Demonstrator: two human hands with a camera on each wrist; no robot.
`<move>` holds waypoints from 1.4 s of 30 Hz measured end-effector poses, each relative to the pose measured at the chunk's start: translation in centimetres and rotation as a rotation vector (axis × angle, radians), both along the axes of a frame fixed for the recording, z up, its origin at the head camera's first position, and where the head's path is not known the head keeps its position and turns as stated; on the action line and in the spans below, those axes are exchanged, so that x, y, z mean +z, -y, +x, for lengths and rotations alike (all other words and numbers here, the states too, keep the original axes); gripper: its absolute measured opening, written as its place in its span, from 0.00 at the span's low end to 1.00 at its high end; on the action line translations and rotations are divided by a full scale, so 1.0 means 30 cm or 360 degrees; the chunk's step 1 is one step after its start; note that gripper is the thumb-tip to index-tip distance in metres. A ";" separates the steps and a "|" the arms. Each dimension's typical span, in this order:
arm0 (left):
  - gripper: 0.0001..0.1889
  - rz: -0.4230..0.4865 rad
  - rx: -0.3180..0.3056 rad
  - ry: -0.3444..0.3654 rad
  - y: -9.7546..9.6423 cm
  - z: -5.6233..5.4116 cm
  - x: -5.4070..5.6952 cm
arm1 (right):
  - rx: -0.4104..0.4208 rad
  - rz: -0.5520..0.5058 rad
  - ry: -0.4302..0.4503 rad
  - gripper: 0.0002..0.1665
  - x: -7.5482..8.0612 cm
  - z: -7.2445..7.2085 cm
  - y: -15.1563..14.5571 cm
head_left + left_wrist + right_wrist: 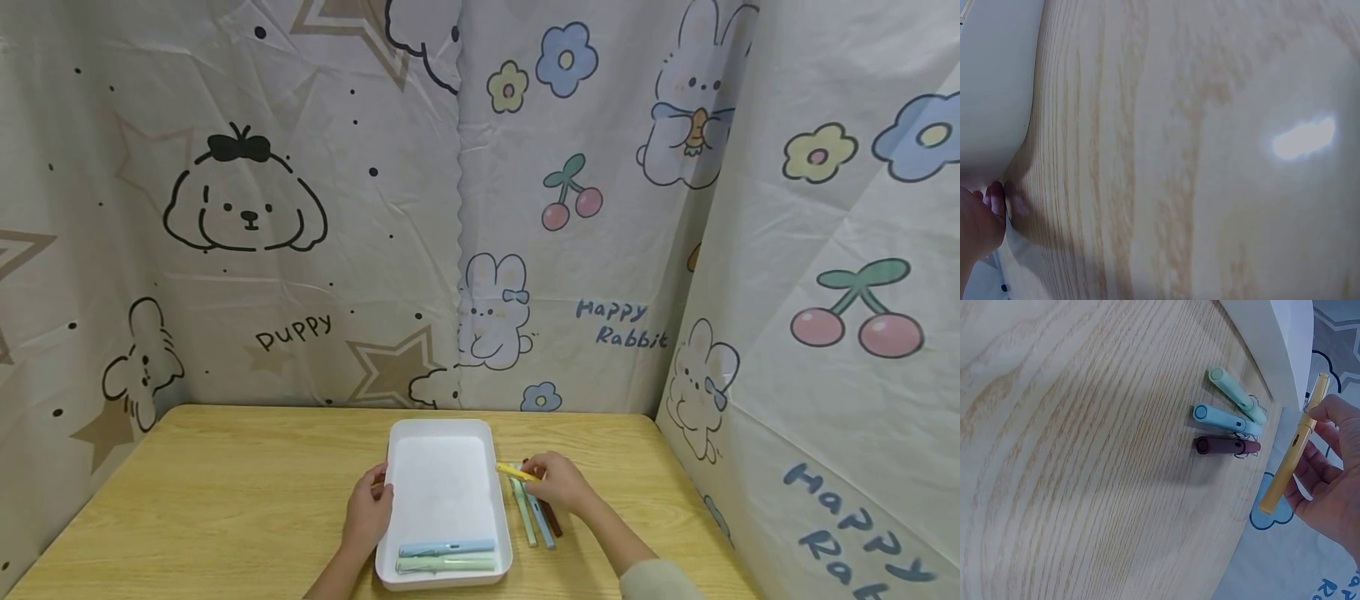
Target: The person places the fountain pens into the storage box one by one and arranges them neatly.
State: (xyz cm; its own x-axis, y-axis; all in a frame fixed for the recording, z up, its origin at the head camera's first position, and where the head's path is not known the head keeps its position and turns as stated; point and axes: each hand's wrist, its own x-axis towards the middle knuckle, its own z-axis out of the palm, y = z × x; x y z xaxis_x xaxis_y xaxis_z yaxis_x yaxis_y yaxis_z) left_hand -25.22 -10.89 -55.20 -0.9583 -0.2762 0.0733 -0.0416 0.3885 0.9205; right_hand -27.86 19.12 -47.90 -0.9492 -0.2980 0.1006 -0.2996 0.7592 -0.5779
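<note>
My right hand [564,483] pinches a yellow pen [1294,447] between thumb and fingers, raised above the table just right of the white tray [442,492]. Below it, a green pen [1232,390], a blue pen [1219,417] and a dark red pen [1225,446] lie side by side on the table. At the tray's left side, my left hand [367,512] holds the wall with bent fingers; the left wrist view shows only part of that hand. Inside the tray, a blue pen [446,547] and a light green pen [446,564] lie crosswise at the near end.
The wooden table [247,492] extends to both sides of the tray. Printed cloth curtains [360,208] stand along its back and right edges. Light reflects off the tabletop in the left wrist view.
</note>
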 end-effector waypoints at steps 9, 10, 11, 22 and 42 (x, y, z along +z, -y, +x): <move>0.22 0.0008 -0.0002 0.0008 -0.001 0.000 0.000 | 0.0068 0.0001 0.0023 0.13 0.020 0.011 0.023; 0.21 0.0009 -0.0002 0.0008 0.000 0.000 0.000 | 0.0079 0.0011 0.0018 0.13 0.020 0.011 0.026; 0.21 0.0007 -0.0004 0.0002 0.000 0.000 0.000 | 0.0089 0.0017 0.0015 0.13 0.019 0.010 0.028; 0.21 0.0010 -0.0004 0.0012 0.001 0.005 0.013 | 0.0203 0.0089 0.0014 0.13 0.026 0.010 0.064; 0.21 -0.0003 0.0001 -0.0017 -0.002 0.000 0.000 | 0.0246 0.0194 0.0041 0.11 0.021 0.009 0.123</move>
